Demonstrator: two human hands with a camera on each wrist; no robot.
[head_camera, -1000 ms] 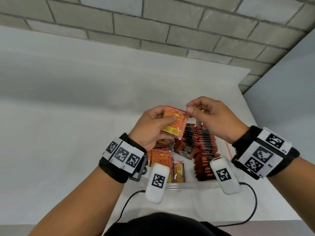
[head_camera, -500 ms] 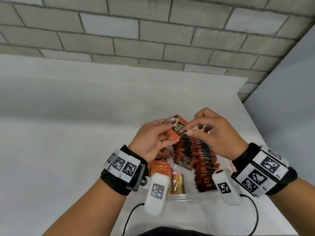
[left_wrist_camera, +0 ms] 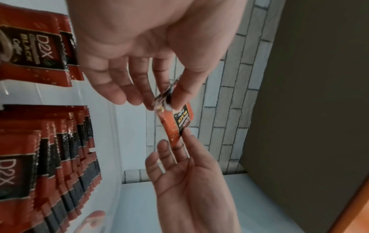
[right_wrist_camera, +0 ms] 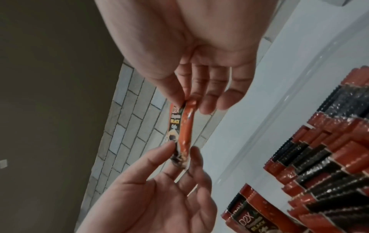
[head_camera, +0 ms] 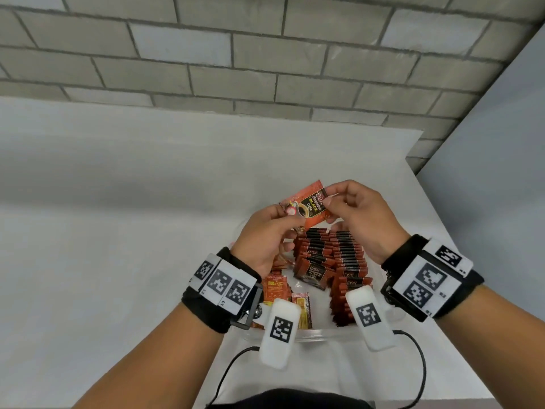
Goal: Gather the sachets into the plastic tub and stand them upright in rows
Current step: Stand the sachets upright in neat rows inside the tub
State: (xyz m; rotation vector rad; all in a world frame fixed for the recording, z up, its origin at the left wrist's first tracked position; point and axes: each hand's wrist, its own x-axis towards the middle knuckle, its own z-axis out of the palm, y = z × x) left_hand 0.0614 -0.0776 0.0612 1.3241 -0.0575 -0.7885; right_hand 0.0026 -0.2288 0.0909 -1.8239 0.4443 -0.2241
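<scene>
Flat glossy foil sachet (head_camera: 306, 206) between both hands' pinching grips.

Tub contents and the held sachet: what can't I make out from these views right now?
- Plastic tub: head view, near wall and left side hidden by the left hand and wrist gear.
- Standing rows: count unreadable, right hand covers part; wrist views cut them at the edge.
- Held sachet: back face unseen; wrist views show it edge-on, blurred.
- Flat sachets: print too small.

Head view looks down from above; wrist views close, facing fingertips; all share sachet (head_camera: 309, 206).
</scene>
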